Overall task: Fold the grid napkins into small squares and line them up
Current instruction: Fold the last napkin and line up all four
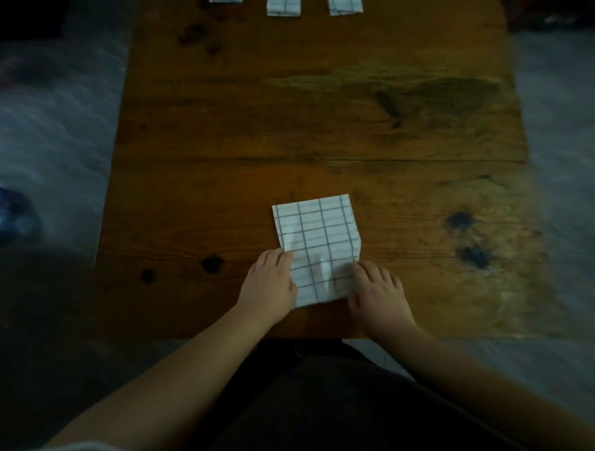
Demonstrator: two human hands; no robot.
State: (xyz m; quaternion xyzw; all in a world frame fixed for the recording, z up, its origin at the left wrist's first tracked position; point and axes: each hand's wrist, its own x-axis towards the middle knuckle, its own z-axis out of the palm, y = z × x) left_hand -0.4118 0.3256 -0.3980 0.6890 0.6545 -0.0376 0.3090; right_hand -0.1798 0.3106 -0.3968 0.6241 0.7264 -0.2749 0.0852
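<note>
A white napkin with a dark grid point(317, 244) lies on the wooden table point(322, 128) near its front edge, as a folded oblong. My left hand point(269, 283) holds its near left edge, fingers at the cloth's side. My right hand point(376, 293) lies on its near right corner, fingers bent over the cloth. Whether either hand pinches the fabric is blurred. Three folded grid napkins sit in a row at the table's far edge, cut off by the frame: one point(225, 1), a second point(284, 7), a third point(345, 6).
Grey floor point(58, 128) lies on both sides of the table. A blue object point(13, 215) sits on the floor at the left. Dark knots mark the wood at the right point(460, 220). My dark-clothed lap fills the bottom.
</note>
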